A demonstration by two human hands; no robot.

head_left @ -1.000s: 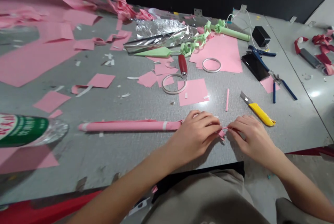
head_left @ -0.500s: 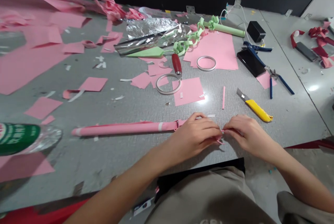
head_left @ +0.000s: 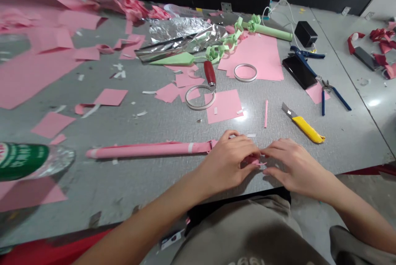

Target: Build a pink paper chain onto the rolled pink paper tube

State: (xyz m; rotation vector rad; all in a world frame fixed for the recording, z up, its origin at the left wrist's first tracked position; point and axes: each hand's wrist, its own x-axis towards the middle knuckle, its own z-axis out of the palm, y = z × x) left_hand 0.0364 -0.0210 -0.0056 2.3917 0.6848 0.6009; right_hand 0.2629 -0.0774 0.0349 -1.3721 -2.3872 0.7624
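Note:
My left hand (head_left: pixel 230 162) and my right hand (head_left: pixel 292 165) meet at the near edge of the grey table (head_left: pixel 148 182). Both have their fingers pinched together on a small pink paper strip (head_left: pixel 256 160), of which only a scrap shows between the fingertips. A long rolled pink paper tube (head_left: pixel 148 149) lies flat just left of my left hand, its right end touching my knuckles. A thin pink stick (head_left: pixel 265 113) lies just beyond my hands.
A yellow utility knife (head_left: pixel 305 127) lies right of the stick. Two tape rings (head_left: pixel 199 97), a red-handled tool (head_left: pixel 209 73), a green paper chain (head_left: pixel 222 48), foil, a phone (head_left: pixel 298 72), blue pliers (head_left: pixel 334 96) and pink paper pieces cover the table. A green-labelled bottle (head_left: pixel 27 160) lies at left.
My hands have drawn closer together and slightly nearer to me; less of the pink strip shows between the fingers. The view has shifted a little.

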